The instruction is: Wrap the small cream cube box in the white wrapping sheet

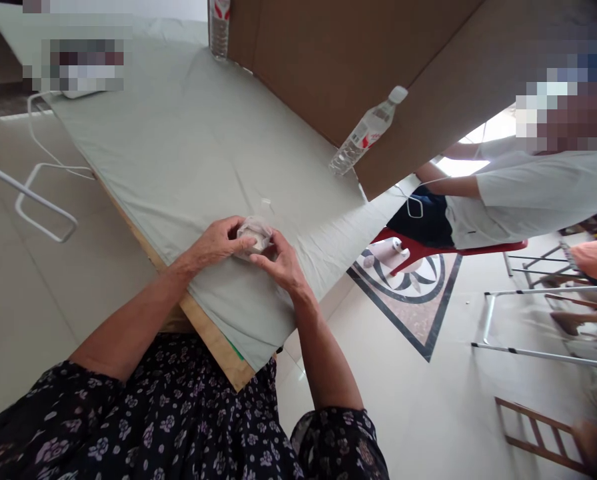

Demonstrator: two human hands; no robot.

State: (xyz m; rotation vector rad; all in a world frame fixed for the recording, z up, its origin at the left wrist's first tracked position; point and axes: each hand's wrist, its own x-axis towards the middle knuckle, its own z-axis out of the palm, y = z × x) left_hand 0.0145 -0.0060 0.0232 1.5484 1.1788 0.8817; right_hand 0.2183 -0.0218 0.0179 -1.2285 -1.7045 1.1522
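Close to the table's near corner, my left hand (221, 241) and my right hand (282, 265) hold a small whitish bundle in thin clear plastic (254, 232) between them. The left thumb presses across its top, while the right fingers and thumb curl round its other side. What the plastic wraps cannot be made out. A see-through flap with a pale tip (265, 202) sticks up just beyond the bundle.
A pale green cloth (178, 147) covers the table. Cardboard (318, 60) stands upright at the far side, with a water bottle (363, 137) beside it and another bottle (220, 30) farther back. A seated person in a white shirt (518, 200) is at right, on a red seat (478, 251).
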